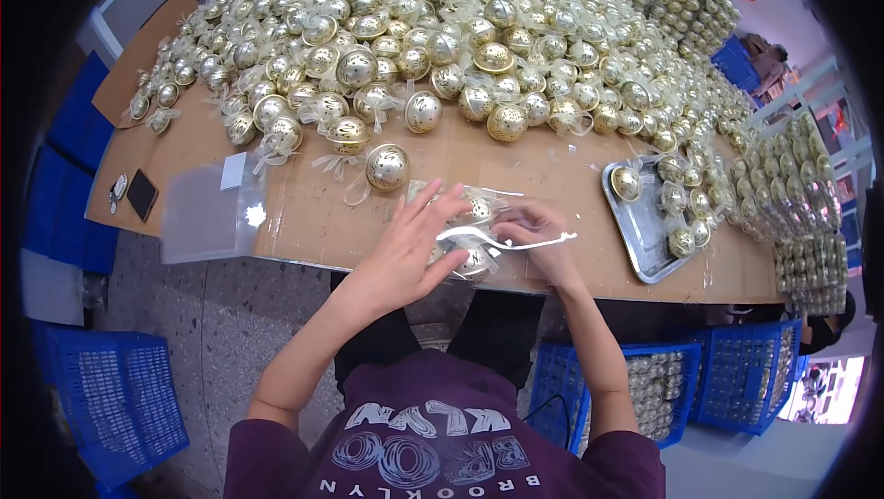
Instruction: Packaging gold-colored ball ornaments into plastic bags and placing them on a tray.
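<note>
Near the front edge of the cardboard-covered table lies a clear plastic package with gold ball ornaments inside. My left hand rests over its left side, fingers spread and touching it. At its right side my right hand is closed, thumb and fingers pinched on a narrow white strip that runs across the package; the fingertips are slightly blurred. Just beyond my left hand sits a loose gold ball ornament with a ribbon loop.
A large heap of gold ornaments covers the far table. At right stands a metal tray with several ornaments, beside stacked packs. Clear plastic sheets, a phone and keys lie left. Blue crates flank me.
</note>
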Demonstrator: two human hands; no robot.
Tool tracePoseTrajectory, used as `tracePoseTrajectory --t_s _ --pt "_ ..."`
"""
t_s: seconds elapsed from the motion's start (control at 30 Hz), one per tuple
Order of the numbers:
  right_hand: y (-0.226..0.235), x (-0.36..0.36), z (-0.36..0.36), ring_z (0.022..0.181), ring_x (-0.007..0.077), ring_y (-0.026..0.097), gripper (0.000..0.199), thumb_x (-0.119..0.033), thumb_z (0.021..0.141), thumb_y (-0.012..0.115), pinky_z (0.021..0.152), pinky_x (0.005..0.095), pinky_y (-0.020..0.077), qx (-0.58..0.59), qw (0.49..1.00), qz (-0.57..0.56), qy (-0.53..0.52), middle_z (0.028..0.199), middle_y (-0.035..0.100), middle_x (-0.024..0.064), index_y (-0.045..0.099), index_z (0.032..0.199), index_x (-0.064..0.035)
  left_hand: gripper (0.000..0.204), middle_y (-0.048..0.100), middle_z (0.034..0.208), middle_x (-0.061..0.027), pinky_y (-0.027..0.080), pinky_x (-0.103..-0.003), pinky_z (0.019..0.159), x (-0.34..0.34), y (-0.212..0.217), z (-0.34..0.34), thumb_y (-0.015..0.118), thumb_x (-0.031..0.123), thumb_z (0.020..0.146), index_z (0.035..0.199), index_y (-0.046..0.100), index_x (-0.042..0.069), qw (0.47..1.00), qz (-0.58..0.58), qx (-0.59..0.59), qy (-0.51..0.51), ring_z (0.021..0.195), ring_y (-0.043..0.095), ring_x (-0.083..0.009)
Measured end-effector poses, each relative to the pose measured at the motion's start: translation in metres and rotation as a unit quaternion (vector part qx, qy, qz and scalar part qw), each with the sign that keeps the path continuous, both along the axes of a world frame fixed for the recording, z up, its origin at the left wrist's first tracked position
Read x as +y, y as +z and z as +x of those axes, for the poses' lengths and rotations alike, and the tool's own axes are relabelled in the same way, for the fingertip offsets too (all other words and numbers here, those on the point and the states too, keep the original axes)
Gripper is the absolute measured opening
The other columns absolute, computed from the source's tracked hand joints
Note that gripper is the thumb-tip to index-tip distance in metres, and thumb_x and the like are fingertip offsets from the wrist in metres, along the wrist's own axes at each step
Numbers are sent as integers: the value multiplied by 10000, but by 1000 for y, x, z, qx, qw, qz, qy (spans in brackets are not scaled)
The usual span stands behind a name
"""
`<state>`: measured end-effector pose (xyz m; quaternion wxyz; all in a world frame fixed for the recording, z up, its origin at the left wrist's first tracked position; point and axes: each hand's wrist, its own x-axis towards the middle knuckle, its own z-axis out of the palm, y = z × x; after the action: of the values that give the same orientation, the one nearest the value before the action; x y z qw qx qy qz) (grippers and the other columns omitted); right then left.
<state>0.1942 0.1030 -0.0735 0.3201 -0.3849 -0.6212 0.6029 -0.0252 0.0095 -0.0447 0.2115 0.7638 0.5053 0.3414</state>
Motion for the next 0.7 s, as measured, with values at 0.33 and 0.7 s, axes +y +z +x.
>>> tracePoseTrajectory --t_s 0.33,0.7 --pt "5 -5 -11 782 93 625 240 -103 899 632 733 214 505 11 997 -17 -76 893 682 64 659 1091 37 712 311 1483 -136 191 -605 1100 1 8 1 663 479 813 1415 386 217 995 12 99 -14 1392 224 -386" --pt "-5 -8 1 832 113 632 325 -6 777 734 770 216 514 -86 993 53 -55 947 651 91 603 1071 37 822 301 1491 -126 166 -608 1110 1 4 -2 707 550 726 1395 406 181 996 15 90 -5 1405 201 -365"
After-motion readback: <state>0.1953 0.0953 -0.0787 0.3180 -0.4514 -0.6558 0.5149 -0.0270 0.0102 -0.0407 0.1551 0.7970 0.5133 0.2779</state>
